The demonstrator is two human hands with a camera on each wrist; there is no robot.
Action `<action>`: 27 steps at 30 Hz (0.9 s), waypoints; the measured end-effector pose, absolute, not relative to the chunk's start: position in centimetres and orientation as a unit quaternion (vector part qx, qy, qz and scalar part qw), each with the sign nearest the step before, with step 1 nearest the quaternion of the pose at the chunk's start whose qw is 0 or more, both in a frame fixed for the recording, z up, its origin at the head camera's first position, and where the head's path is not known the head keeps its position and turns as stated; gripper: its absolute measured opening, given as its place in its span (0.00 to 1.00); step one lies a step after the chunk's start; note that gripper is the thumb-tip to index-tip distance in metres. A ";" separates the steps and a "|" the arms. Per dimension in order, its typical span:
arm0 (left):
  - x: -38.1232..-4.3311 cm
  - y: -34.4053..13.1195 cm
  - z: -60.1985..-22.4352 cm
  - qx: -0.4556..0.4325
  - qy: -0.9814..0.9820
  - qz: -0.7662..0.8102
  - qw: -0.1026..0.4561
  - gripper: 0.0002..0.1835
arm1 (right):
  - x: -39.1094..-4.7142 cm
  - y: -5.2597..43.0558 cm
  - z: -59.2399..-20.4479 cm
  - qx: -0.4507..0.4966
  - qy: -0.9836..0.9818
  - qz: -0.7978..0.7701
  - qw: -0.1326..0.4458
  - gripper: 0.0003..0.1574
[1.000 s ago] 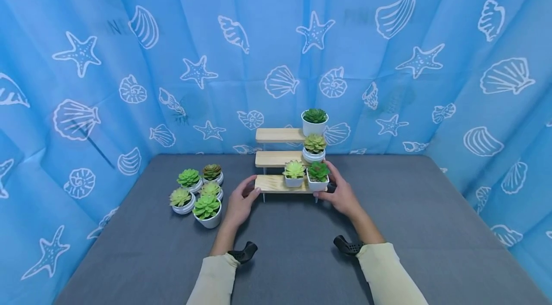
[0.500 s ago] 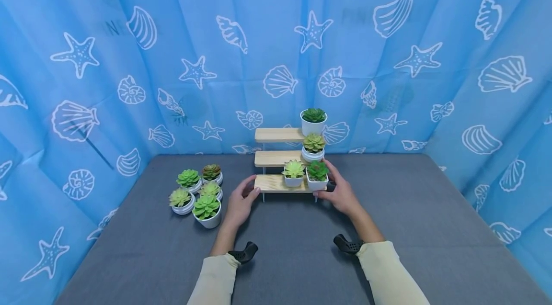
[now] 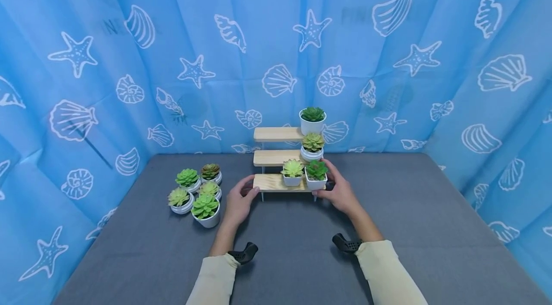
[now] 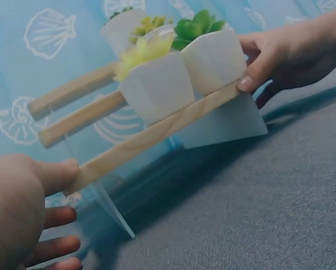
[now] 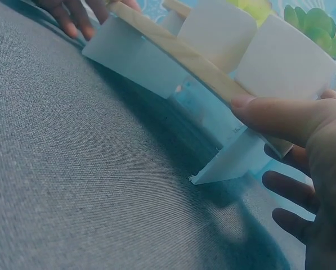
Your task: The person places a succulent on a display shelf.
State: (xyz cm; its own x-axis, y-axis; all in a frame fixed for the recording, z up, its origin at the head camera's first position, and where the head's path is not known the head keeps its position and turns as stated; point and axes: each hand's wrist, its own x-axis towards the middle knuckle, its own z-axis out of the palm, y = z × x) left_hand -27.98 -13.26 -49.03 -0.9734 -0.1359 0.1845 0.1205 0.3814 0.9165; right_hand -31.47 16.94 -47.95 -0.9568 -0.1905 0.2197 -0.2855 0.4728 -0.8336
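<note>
A three-step wooden plant stand (image 3: 268, 182) with clear side supports stands at the back of the table. My left hand (image 3: 237, 203) grips the left end of its lowest board, thumb (image 4: 61, 175) on the front edge. At the other end my right hand (image 3: 342, 195) holds the same board, its thumb (image 5: 269, 115) on the front edge and the lower fingers loose. On that board sit a pale green potted succulent (image 3: 293, 172) and a dark green one (image 3: 316, 173). One more potted succulent (image 3: 312, 144) stands on the middle step and another (image 3: 312, 120) on the top, both at the right.
Several potted succulents cluster left of the stand, among them a bright green one (image 3: 205, 209) in front and a brownish one (image 3: 211, 173) behind. A grey cloth (image 3: 284, 257) covers the table. The blue shell-print curtain (image 3: 241, 75) hangs close behind the stand.
Both hands keep their hold on the stand's lowest board, and the plants keep their places. Only the head view has shifted very slightly.
</note>
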 end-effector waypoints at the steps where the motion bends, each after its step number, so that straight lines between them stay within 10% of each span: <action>1: -27.9 -13.2 -48.9 0.010 -0.823 -0.555 0.120 0.22 | -31.5 16.9 -47.9 0.137 -0.857 0.494 0.047 0.63; 27: -25.0 -13.3 -41.1 -0.079 -0.811 -0.532 0.229 0.19 | -31.6 17.0 -47.8 0.155 -0.850 0.501 0.053 0.62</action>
State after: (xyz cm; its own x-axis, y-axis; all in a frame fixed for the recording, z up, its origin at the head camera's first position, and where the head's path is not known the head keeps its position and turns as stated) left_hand -24.98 -13.28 -41.14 -0.8829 -0.1154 0.4551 0.3715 0.4210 0.8275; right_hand -31.58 17.02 -47.77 -0.9462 -0.2100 0.2460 -0.3169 0.4491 -0.8354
